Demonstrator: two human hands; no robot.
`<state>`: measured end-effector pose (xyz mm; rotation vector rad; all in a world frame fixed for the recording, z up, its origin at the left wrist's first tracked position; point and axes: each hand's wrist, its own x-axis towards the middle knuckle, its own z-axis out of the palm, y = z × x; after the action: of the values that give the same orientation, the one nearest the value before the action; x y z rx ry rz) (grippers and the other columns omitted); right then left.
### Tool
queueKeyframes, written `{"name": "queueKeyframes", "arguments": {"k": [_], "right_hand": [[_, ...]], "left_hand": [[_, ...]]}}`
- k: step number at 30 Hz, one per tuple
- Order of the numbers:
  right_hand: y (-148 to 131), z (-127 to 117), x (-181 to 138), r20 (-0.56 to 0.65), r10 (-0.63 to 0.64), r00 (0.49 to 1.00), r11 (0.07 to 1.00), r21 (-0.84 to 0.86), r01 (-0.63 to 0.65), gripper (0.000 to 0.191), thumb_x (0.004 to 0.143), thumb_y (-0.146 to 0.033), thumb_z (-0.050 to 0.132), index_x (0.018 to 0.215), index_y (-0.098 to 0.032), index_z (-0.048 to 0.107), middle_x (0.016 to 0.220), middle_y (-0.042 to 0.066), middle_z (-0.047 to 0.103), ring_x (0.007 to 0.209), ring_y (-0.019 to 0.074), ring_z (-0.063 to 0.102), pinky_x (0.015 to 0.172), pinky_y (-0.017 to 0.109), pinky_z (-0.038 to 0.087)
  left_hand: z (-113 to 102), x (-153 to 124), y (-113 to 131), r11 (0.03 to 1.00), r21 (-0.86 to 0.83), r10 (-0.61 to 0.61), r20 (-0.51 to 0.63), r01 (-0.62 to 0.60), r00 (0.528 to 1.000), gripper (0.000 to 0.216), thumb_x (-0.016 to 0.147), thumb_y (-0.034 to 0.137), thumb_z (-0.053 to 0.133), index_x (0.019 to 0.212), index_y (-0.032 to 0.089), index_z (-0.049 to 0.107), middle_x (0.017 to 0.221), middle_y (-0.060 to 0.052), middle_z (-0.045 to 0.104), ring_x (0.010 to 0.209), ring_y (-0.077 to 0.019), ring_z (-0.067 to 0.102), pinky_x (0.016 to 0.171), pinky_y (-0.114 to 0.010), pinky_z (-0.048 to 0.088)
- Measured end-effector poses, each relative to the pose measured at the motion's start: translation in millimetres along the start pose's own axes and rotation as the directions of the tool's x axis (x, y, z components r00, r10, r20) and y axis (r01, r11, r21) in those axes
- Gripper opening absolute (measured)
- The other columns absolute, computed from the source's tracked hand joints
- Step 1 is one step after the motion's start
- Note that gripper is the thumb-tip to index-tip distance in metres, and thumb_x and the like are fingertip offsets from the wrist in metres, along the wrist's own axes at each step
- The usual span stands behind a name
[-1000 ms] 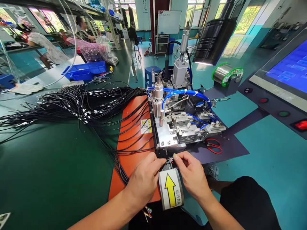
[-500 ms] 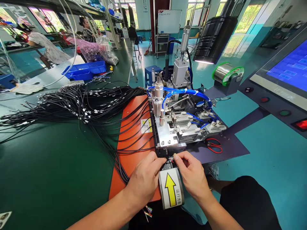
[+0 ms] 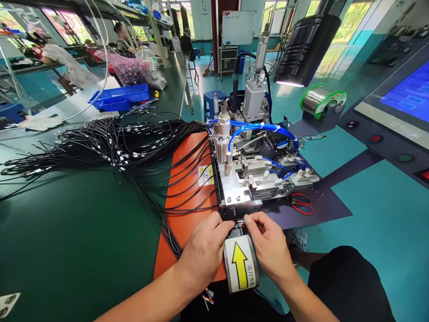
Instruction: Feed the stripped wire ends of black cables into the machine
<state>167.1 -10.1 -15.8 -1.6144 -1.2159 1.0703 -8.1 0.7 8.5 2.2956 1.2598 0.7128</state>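
Observation:
My left hand [image 3: 204, 248] and my right hand [image 3: 270, 246] meet at the near edge of a small metal soldering machine [image 3: 251, 179]. Both pinch the stripped end of a thin black cable [image 3: 240, 222], whose coloured wires show between my fingertips. Just below them sits a curved white guard with a yellow arrow [image 3: 240, 268]. Black cables [image 3: 187, 188] run from the machine's left side across an orange mat [image 3: 186, 179] into a big tangled bundle [image 3: 100, 143].
Red-handled snips [image 3: 301, 203] lie on a dark mat right of the machine. A solder spool [image 3: 321, 100], a black lamp [image 3: 303, 49] and a control panel with a blue screen [image 3: 407, 96] stand at right. A blue bin [image 3: 119, 96] and people at the benches are far left.
My hands have stayed pinched on the cable end. The view has shifted slightly, so everything sits a little further right and up.

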Motion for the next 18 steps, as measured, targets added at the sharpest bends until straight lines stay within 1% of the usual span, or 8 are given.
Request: {"name": "queueKeyframes", "arguments": {"k": [8,15,18], "right_hand": [[1.1,4.1,-0.8,-0.039,0.007,0.999,1.0,-0.028,-0.008,0.035,0.094,-0.05,0.052,0.081,-0.019,0.064,0.072,0.001,0.063,0.065,0.0162,0.056,0.061,0.026,0.042],[-0.5,4.1,-0.7,-0.035,0.004,0.999,0.999,-0.054,-0.005,0.035,0.094,-0.049,0.05,0.081,-0.02,0.063,0.071,0.001,0.063,0.065,0.0166,0.055,0.06,0.026,0.042],[0.2,4.2,-0.1,-0.036,0.005,0.999,0.998,-0.058,-0.007,0.035,0.094,-0.049,0.05,0.08,-0.02,0.062,0.071,0.001,0.063,0.065,0.0166,0.055,0.061,0.026,0.042]], "left_hand": [[1.0,0.5,0.7,0.998,0.064,-0.002,0.022,0.001,1.0,0.026,0.096,0.012,0.045,0.107,0.018,0.067,0.085,-0.004,0.053,0.076,-0.0175,0.054,0.065,-0.027,0.048],[-0.7,-0.6,1.7,0.976,0.215,0.019,0.018,-0.022,1.0,0.024,0.096,0.012,0.046,0.104,0.02,0.067,0.084,-0.004,0.055,0.072,-0.0182,0.054,0.063,-0.03,0.046],[-3.1,0.4,3.0,0.972,0.233,0.014,0.04,-0.023,0.999,0.024,0.095,0.011,0.047,0.105,0.02,0.067,0.085,-0.004,0.056,0.073,-0.0192,0.053,0.064,-0.031,0.046]]}}
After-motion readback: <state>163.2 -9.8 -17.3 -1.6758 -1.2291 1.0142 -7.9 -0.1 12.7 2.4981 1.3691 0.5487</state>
